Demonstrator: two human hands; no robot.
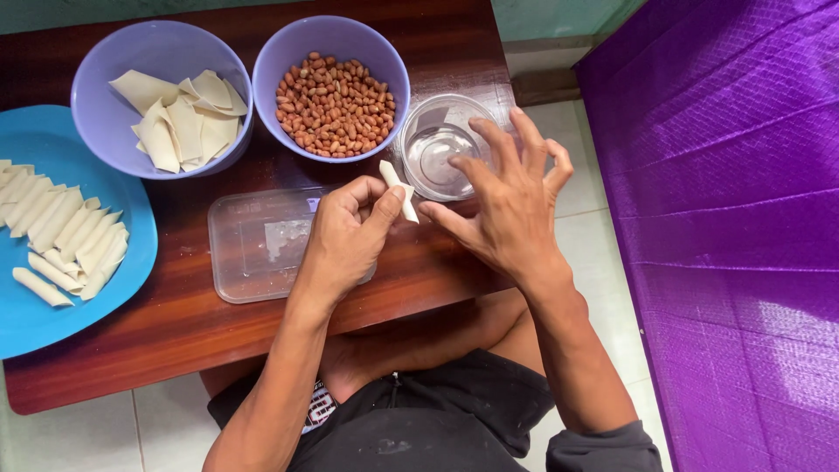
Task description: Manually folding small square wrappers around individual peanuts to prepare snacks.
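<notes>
I see my left hand (341, 240) pinching a small, pale rolled wrapper (399, 190) between thumb and fingers, above the table (175, 323) near its front edge. My right hand (507, 205) is spread open, holding nothing, fingertips over the clear water bowl (434, 144). A clear lid (258, 245) lies under my left hand. Bare table extends left of the lid.

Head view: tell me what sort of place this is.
Probably a home snack-making spot: a low wooden table on a tiled floor, bowls of peanuts and pastry sheets, and the left hand holding a rolled wrapper.
</notes>
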